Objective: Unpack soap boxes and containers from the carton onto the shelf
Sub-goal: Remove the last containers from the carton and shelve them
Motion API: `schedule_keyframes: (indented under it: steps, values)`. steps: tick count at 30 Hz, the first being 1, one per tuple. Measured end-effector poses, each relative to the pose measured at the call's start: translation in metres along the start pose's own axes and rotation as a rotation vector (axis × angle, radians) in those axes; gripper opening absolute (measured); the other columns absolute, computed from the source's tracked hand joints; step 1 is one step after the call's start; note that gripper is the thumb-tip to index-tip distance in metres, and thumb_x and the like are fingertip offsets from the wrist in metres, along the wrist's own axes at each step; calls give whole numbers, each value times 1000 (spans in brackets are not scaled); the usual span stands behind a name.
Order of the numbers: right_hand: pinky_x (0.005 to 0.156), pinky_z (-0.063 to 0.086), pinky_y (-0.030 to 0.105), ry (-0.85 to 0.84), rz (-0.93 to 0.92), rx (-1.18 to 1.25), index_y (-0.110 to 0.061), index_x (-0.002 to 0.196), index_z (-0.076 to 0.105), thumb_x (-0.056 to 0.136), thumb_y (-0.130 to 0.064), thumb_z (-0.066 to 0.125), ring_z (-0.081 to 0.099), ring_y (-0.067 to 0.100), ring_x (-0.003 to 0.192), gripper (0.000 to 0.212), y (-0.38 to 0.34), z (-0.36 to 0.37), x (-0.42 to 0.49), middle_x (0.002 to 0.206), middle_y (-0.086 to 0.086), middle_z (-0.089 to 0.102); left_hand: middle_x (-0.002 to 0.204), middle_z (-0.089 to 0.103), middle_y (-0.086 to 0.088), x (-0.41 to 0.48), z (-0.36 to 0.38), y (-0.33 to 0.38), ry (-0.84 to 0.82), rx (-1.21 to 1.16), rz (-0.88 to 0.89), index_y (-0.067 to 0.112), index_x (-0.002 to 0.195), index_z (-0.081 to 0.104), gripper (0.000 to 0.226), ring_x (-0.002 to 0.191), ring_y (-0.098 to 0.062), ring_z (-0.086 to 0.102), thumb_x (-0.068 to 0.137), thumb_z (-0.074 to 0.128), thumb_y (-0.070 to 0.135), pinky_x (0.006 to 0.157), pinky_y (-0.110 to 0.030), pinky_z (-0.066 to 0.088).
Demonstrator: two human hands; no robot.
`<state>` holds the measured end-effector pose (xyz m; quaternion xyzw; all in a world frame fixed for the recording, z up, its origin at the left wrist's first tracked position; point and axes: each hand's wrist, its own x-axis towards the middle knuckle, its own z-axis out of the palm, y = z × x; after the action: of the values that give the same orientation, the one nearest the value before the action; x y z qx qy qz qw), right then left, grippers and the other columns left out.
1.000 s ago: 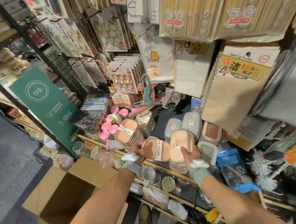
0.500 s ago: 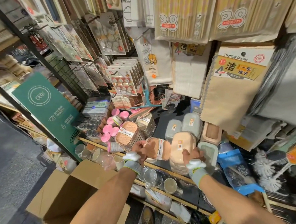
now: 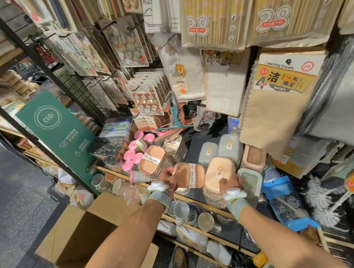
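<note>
My left hand (image 3: 168, 178) grips the left end of a flat pink soap box (image 3: 189, 175) with a "SOAP BOX" band, held at the front edge of the shelf (image 3: 212, 209). My right hand (image 3: 229, 182) grips the near side of the top of a stack of peach lidded containers (image 3: 218, 172) standing on the shelf. Another stack of pink soap boxes (image 3: 152, 161) stands just left of the held one. The open brown carton (image 3: 81, 235) sits on the floor at lower left, below my left forearm; its inside looks dark.
Grey lidded containers (image 3: 220, 150), a pale green one (image 3: 250, 181) and a pink bin (image 3: 254, 158) crowd the shelf to the right. Pink-capped jars (image 3: 132, 156) stand left. Hanging towels (image 3: 273, 112) and packs overhang the shelf. Glass mugs (image 3: 182, 211) sit on the lower shelf. A green sign (image 3: 57, 138) stands left.
Both hands hold the same items in nearly the same place; the camera has shifted slightly down and left, and the soap box sits a little closer to the peach stack.
</note>
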<state>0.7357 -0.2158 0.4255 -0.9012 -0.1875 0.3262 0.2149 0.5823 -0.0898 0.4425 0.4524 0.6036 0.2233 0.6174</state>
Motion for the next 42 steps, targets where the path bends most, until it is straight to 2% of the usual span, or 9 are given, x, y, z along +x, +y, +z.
schedule_keyframes:
  steps: [4, 9, 14, 20, 27, 32, 37, 39, 42]
  values:
    - [103, 33, 36, 10, 48, 51, -5, 138, 32, 91, -24, 52, 40, 37, 126, 54, 0, 5, 0, 139, 19, 37, 87, 55, -14, 2, 1, -2, 12, 67, -6, 4, 97, 46, 18, 73, -24, 54, 89, 62, 4, 42, -22, 46]
    - [101, 35, 37, 23, 13, -7, -6, 136, 32, 85, -25, 58, 42, 39, 121, 60, 3, 3, 0, 133, 19, 39, 73, 51, -7, 5, -2, -3, -13, 112, 9, 3, 94, 46, 17, 59, -19, 49, 90, 61, 9, 33, -13, 40]
    - [98, 34, 37, 6, -62, -71, -9, 141, 28, 85, -28, 55, 39, 36, 121, 65, 3, 0, 5, 135, 16, 37, 86, 55, -12, 9, -8, 0, 26, 70, -31, 9, 88, 49, 13, 71, -24, 54, 91, 61, 13, 47, -25, 45]
    - [109, 26, 35, -11, -154, -128, -15, 144, 28, 88, -32, 54, 26, 32, 135, 64, -12, -2, 7, 150, 12, 24, 82, 57, -6, 14, -22, 10, 103, -45, -43, 18, 83, 47, 17, 63, -17, 53, 89, 63, 15, 40, -21, 46]
    - [110, 25, 43, -11, -343, -261, -29, 131, 45, 80, -51, 41, 31, 27, 133, 56, -38, 10, 4, 141, 3, 41, 76, 57, -7, 14, -45, 16, 141, -180, 35, 15, 104, 45, 17, 61, -18, 52, 93, 56, 8, 35, -16, 43]
    - [109, 32, 34, -280, -362, -27, -15, 141, 38, 95, -31, 46, 42, 28, 131, 49, -75, 28, 0, 142, 5, 45, 78, 57, -13, 19, -65, 18, 182, -214, 88, 12, 98, 49, 14, 69, -26, 54, 93, 51, 0, 41, -21, 45]
    - [88, 52, 42, -401, -234, 299, -14, 144, 32, 93, -31, 51, 61, 31, 104, 57, -98, 63, 4, 133, 11, 53, 77, 61, -11, 23, -89, 19, 137, -319, 11, 15, 95, 53, 13, 63, -25, 57, 91, 55, 3, 45, -26, 50]
    - [63, 53, 31, -424, -159, 420, -10, 142, 35, 95, -22, 51, 61, 21, 76, 51, -111, 73, 2, 119, 7, 53, 80, 59, -13, 27, -99, 17, 127, -320, 14, 11, 91, 50, 12, 63, -26, 59, 91, 54, 0, 44, -26, 49]
    - [53, 49, 24, -440, -139, 408, -4, 135, 42, 94, -14, 51, 56, 12, 64, 43, -119, 87, 3, 108, 6, 53, 89, 55, -10, 35, -118, 15, 51, -235, -56, 11, 100, 48, 16, 68, -20, 61, 90, 55, 0, 55, -29, 53]
